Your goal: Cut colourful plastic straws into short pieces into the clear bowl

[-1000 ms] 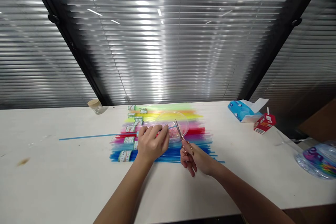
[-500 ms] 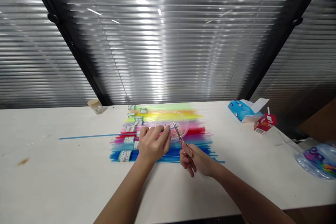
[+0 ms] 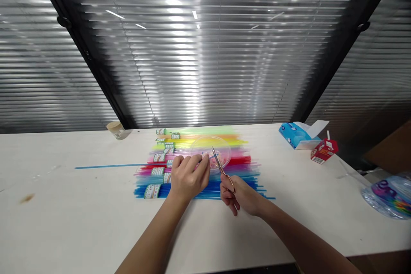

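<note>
Straw (image 3: 109,166) pinched in left hand (image 3: 190,175), scissors (image 3: 219,164) gripped in right hand (image 3: 236,192); snipping, I judge; next cut needs steady feed

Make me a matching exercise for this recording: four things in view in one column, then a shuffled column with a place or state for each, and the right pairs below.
Things
1. slender metal scissors with copper-coloured handles
2. long thin blue strip
3. round clear bowl
4. small clear jar with a beige lid

Places and states
A. in the left hand's grip
B. near the white table's far edge, left of both hands
C. in the right hand
D. containing small pinkish pieces

Right pairs: 1-C, 2-A, 3-D, 4-B
</note>
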The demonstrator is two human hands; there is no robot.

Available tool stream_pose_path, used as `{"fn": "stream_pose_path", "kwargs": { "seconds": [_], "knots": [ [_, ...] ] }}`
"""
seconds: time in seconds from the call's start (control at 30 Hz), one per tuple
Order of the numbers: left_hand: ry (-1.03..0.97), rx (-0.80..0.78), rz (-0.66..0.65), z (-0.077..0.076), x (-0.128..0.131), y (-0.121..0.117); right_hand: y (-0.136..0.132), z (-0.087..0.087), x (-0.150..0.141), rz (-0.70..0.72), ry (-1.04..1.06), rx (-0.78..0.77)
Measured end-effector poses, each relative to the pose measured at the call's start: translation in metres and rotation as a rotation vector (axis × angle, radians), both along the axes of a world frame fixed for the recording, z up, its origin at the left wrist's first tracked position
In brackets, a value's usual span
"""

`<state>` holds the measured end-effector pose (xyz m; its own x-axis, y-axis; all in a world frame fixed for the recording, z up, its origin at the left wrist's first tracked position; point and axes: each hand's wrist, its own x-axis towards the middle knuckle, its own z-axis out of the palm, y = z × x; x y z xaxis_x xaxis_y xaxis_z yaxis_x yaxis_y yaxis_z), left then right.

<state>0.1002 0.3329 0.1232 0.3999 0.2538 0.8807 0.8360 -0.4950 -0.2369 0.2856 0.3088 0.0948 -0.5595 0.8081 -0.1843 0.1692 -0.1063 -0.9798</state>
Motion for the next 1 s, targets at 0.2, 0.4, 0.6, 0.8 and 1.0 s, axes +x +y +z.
{"fn": "stream_pose_path", "kwargs": {
  "seconds": [0.2, 0.4, 0.6, 0.8, 1.0],
  "knots": [
    [-0.01, -0.01, 0.004, 0.0003, 0.0005, 0.0001, -0.0004, 0.0011, -0.001, -0.013, 0.036, -0.045],
    [-0.033, -0.016, 0.011, 0.0005, 0.0011, 0.0008, -0.0016, 0.0019, -0.0015, -0.005, 0.035, -0.04],
    [-0.039, -0.015, 0.015, -0.0008, 0.0006, 0.0019, -0.0015, 0.0026, -0.0008, -0.011, 0.027, -0.037],
    [-0.019, -0.027, 0.019, -0.0017, -0.0014, 0.0016, -0.0013, 0.004, 0.0005, 0.01, 0.021, -0.008],
    [0.004, -0.038, -0.002, 0.001, -0.0013, 0.0002, -0.0023, 0.0035, 0.0036, -0.002, -0.001, 0.03]
  ]
}}
